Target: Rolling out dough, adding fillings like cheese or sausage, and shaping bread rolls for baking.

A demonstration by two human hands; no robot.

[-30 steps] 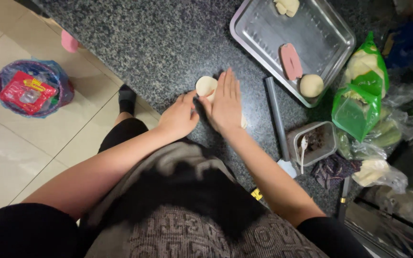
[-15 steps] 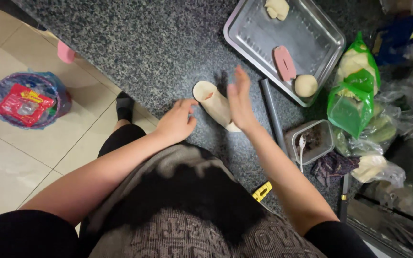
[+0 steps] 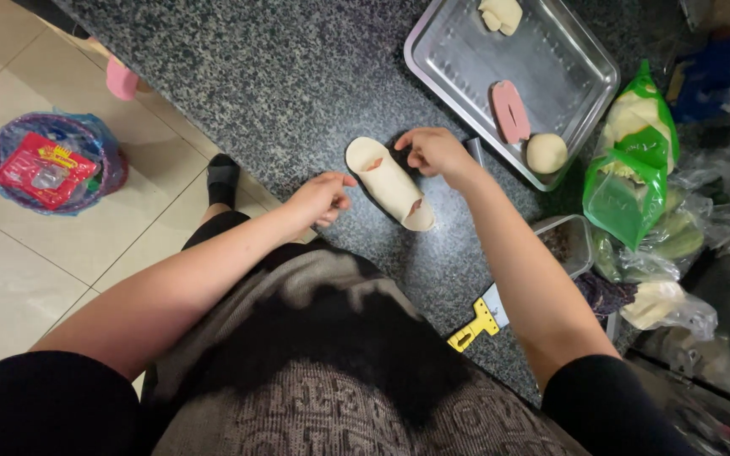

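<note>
The flattened dough strip [image 3: 389, 182] lies on the tabletop [image 3: 280, 76] between both hands, left hand [image 3: 321, 199] at eight o'clock with fingers loosely curled and empty, right hand [image 3: 434, 152] at one o'clock with fingers pinching its upper edge.

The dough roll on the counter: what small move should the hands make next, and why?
Probably bring both hands back onto the dough roll to take hold of it. It lies flat on the granite counter, the right hand is only at its far edge, and the left hand is beside it, holding nothing.

Rolling pin [image 3: 473, 149] mostly hidden behind right hand [image 3: 434, 152], tray [image 3: 433, 38] corner cut off
</note>
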